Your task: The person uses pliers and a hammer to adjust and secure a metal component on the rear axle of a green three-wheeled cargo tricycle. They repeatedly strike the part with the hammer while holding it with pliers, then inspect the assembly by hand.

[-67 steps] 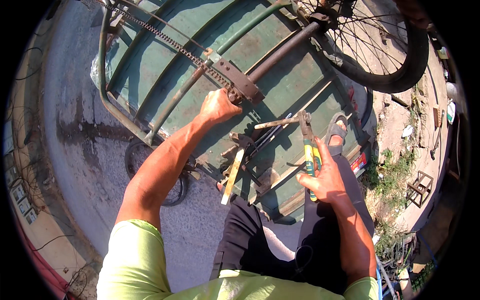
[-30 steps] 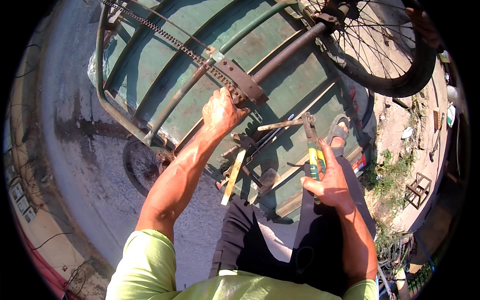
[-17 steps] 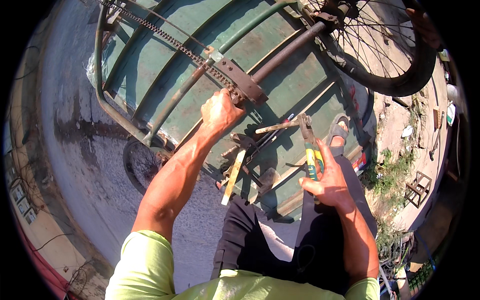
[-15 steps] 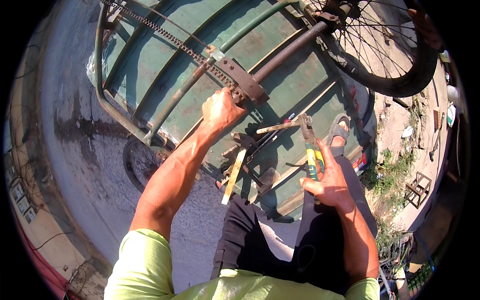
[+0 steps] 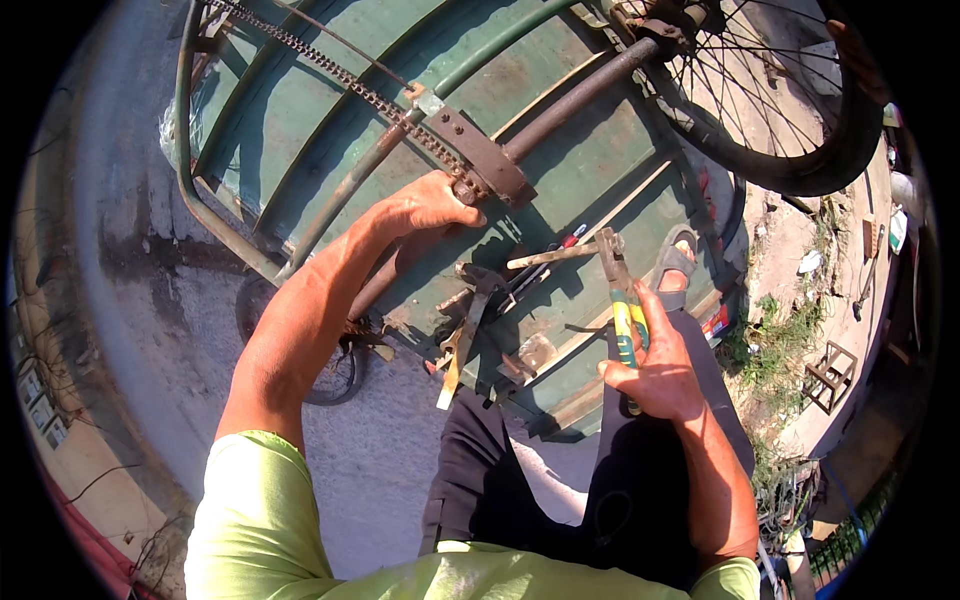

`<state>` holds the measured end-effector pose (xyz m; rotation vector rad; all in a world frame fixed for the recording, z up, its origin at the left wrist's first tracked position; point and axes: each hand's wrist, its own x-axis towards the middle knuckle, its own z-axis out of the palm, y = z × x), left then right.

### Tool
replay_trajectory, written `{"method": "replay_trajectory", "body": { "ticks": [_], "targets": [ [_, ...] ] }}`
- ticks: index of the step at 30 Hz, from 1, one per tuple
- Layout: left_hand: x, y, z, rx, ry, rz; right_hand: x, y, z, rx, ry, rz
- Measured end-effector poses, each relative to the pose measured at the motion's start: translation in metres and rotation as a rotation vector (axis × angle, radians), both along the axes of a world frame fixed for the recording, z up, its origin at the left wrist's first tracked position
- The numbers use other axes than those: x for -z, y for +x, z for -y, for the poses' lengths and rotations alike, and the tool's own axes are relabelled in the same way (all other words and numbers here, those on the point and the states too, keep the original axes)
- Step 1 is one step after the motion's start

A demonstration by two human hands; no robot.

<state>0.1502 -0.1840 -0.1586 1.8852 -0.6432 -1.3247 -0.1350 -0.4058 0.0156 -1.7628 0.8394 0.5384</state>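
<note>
My left hand (image 5: 428,203) is wrapped round the rusty axle (image 5: 385,282), with the thumb beside the sprocket (image 5: 468,188). A chain (image 5: 350,88) runs from that sprocket toward the upper left, alongside a brown metal bracket (image 5: 485,158). Pliers with yellow-and-green handles (image 5: 622,315) are gripped in my right hand (image 5: 660,368), above my right thigh, jaws pointing away from me. Below the axle lie a hammer (image 5: 458,360) with a pale handle and a wooden handle (image 5: 550,257), whose far end meets the pliers' jaws in view.
Green ribbed metal panels (image 5: 560,110) of an overturned cart frame spread beneath the axle. A spoked wheel (image 5: 800,165) stands at the upper right, with part of another person's hand (image 5: 858,62) at its rim. A small rusty frame (image 5: 830,377) sits on the ground at right.
My left hand has shifted slightly left off the sprocket's edge and turned round the axle, its elbow swinging outward to the left. The right hand with the pliers has hardly moved.
</note>
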Motion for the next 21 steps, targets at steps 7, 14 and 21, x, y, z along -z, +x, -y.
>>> {"method": "replay_trajectory", "body": {
  "ticks": [7, 14, 21],
  "targets": [
    [-0.005, 0.016, -0.002, 0.093, 0.128, -0.373, -0.006, 0.008, -0.006, 0.017, 0.086, -0.038],
    [-0.047, -0.039, 0.013, -0.097, 0.374, 0.479, -0.001, 0.003, -0.007, 0.049, 0.074, 0.013],
    [-0.032, -0.058, 0.022, -0.221, 0.480, 0.622, -0.002, 0.004, -0.014, 0.042, 0.085, -0.024]
  ]
}}
